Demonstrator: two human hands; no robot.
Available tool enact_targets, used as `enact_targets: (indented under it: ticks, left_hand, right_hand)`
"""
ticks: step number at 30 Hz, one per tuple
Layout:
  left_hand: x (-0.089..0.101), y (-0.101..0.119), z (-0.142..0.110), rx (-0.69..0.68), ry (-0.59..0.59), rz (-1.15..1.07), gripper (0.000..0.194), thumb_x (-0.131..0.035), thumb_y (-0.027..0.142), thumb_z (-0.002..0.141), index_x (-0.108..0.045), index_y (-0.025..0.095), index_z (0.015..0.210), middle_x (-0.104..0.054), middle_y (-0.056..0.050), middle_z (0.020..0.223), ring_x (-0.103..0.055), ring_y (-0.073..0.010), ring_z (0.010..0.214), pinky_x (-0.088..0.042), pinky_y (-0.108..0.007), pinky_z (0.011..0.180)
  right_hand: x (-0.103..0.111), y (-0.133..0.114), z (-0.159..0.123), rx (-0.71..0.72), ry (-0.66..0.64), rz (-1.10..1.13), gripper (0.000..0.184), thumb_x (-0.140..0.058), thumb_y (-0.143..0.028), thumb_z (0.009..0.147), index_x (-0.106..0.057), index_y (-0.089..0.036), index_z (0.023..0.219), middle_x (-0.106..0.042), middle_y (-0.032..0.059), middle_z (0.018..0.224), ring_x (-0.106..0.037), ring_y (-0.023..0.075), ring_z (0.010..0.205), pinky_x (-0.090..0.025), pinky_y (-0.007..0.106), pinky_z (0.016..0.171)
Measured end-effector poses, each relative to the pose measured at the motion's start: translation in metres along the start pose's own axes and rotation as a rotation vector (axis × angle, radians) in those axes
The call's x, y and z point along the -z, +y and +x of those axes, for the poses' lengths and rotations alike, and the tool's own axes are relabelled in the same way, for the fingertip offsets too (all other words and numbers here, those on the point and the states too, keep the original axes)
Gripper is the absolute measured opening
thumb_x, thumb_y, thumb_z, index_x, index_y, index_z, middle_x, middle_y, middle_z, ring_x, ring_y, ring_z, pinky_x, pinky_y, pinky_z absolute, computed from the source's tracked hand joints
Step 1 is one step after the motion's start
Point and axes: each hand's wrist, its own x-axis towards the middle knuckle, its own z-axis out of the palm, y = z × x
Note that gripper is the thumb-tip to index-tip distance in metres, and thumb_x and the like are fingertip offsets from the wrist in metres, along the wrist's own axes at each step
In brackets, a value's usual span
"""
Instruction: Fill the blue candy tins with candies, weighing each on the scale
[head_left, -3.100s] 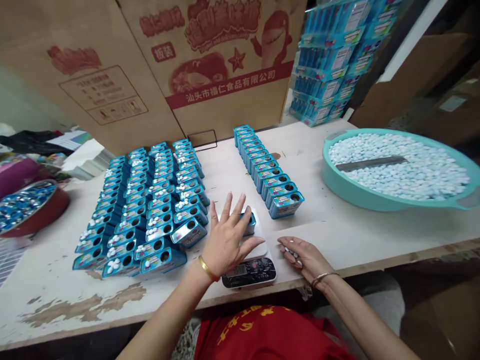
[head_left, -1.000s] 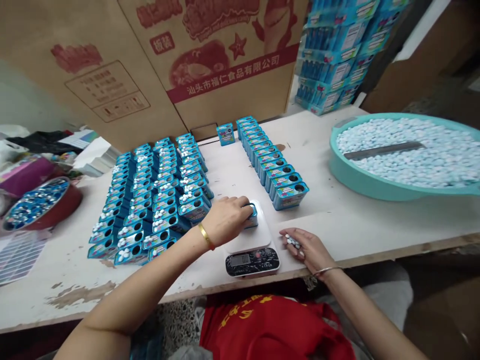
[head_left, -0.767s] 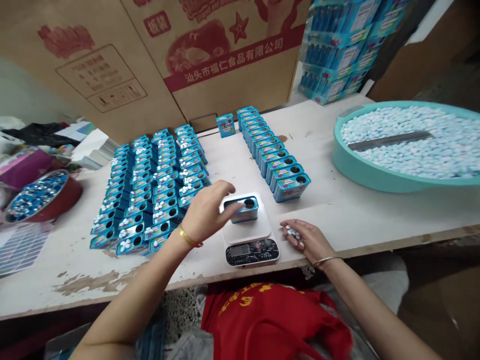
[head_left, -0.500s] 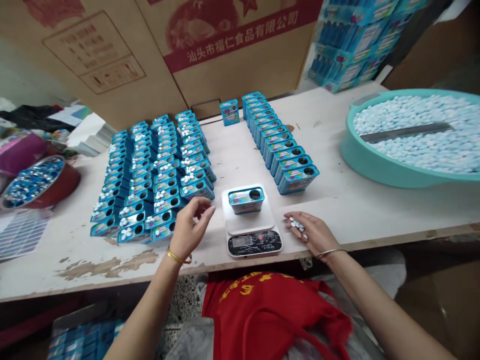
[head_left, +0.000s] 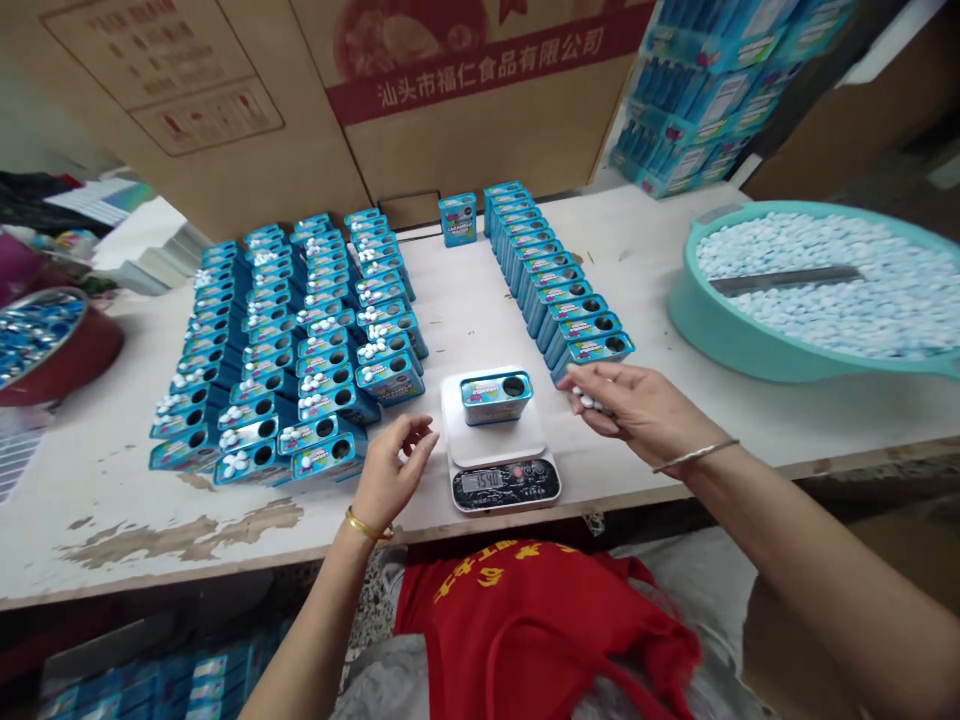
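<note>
The right hand [head_left: 637,412] has its grip clamped on a few white pellets [head_left: 589,401], now nearer the tin; the left hand [head_left: 388,470], bearing nothing, stands left of the scale [head_left: 495,450], fingers and thumb apart. One tin [head_left: 496,410] sits upright on that scale, whose display [head_left: 481,482] has gone from zero to a reading, so weighing seems under way. Beyond: four left rows [head_left: 281,345], one right row [head_left: 555,290], one lone tin [head_left: 458,222], one pellet-filled basin [head_left: 750,345].
</note>
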Motion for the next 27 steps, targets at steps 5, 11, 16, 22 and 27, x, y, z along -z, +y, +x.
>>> enact_targets:
  ticks: [5,11,16,22,27]
  left_hand:
    - [0.002,-0.005,-0.001,-0.022,0.013,0.007,0.022,-0.052,0.035,0.087,-0.058,0.018,0.099,-0.065,-0.004,0.086,-0.059,-0.0122,0.072,-0.048,-0.025,0.067]
    - [0.002,-0.017,-0.012,0.016,0.023,0.011,0.022,-0.052,0.036,0.088,-0.059,0.018,0.098,-0.065,-0.004,0.087,-0.060,-0.0130,0.075,-0.048,-0.025,0.069]
    - [-0.001,-0.023,-0.016,0.030,0.013,0.007,0.021,-0.052,0.035,0.088,-0.060,0.017,0.096,-0.065,-0.004,0.087,-0.059,-0.0126,0.074,-0.048,-0.025,0.068]
    - [-0.003,-0.011,-0.006,-0.080,0.113,-0.024,0.020,-0.052,0.034,0.088,-0.058,0.018,0.099,-0.062,-0.003,0.086,-0.057,-0.0124,0.073,-0.047,-0.025,0.065]
    - [-0.001,0.037,0.036,-0.376,0.081,0.240,0.067,-0.064,0.046,0.077,-0.038,0.017,0.132,-0.050,-0.015,0.123,-0.050,-0.0267,0.111,-0.046,-0.038,0.084]
  right_hand:
    - [-0.024,-0.031,0.020,0.078,-0.155,-0.335,0.036,-0.070,-0.048,0.070,-0.065,-0.012,0.070,-0.052,-0.0016,0.052,-0.037,0.0026,0.040,-0.019,0.017,0.037]
    - [-0.033,-0.029,0.034,0.161,-0.217,-0.557,0.033,-0.067,-0.045,0.073,-0.070,-0.012,0.072,-0.053,-0.0019,0.050,-0.041,0.0043,0.044,-0.028,0.017,0.041]
    - [-0.035,-0.029,0.033,0.166,-0.228,-0.568,0.034,-0.065,-0.045,0.074,-0.072,-0.012,0.078,-0.053,-0.0022,0.050,-0.042,0.0048,0.045,-0.029,0.018,0.042]
    - [-0.036,-0.043,0.030,0.079,-0.230,-0.486,0.043,-0.068,-0.052,0.068,-0.070,-0.011,0.083,-0.049,-0.0035,0.052,-0.036,0.0042,0.043,-0.024,0.019,0.041]
    - [-0.020,-0.015,0.023,-0.043,-0.118,-0.138,0.052,-0.067,-0.059,0.065,-0.065,-0.012,0.086,-0.048,-0.0051,0.054,-0.025,0.0009,0.035,-0.012,0.020,0.037]
